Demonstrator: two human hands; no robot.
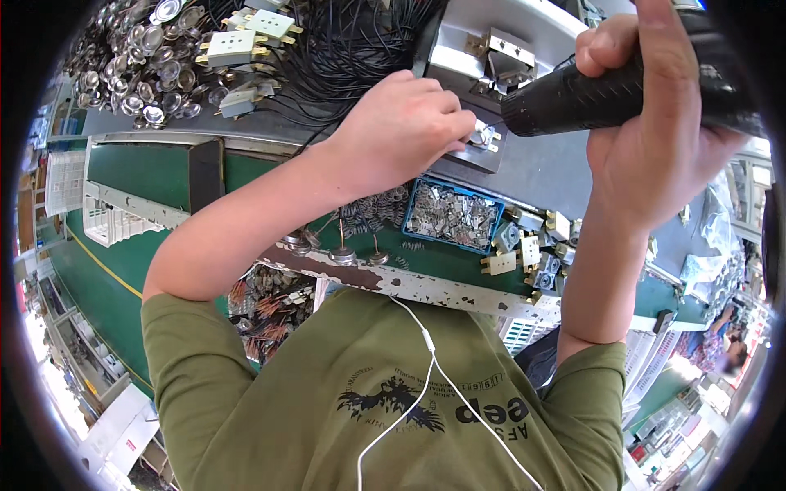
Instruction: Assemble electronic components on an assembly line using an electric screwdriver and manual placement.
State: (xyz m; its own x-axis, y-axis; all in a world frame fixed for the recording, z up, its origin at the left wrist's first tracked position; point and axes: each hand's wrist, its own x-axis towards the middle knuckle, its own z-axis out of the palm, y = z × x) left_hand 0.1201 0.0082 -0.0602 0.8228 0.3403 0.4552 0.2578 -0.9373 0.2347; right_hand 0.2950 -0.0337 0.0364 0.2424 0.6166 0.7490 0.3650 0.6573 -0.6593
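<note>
Looking down at a busy assembly bench, biggest stuff first:

Bench: green work surface (155, 168) with a chipped white front rail, running under both forearms.
Wire bundle: black leads (344, 49) piled just beyond the left hand.
Metal caps: heap of shiny round discs (139, 57) well off to the left of the left hand, a few white terminal blocks (233, 45) lying on top.
Power tool: black ribbed-grip driver (589, 96), lying roughly level, nose pointing at the left hand's fingertips.
Right hand: right hand (655, 123) wrapped tight around the driver's grip, thumb up over the top.
Left hand: left hand (401, 131) curled closed, fingertips pinching the small part down on the grey fixture plate (483, 159).
Blue tray: little bin (453, 214) full of silvery metal clips, just below the left hand.
Small part: tiny metal terminal piece (483, 135), sitting right between the left fingertips and the driver's nose, touching the fingers; can't tell if the tool tip is on it.
</note>
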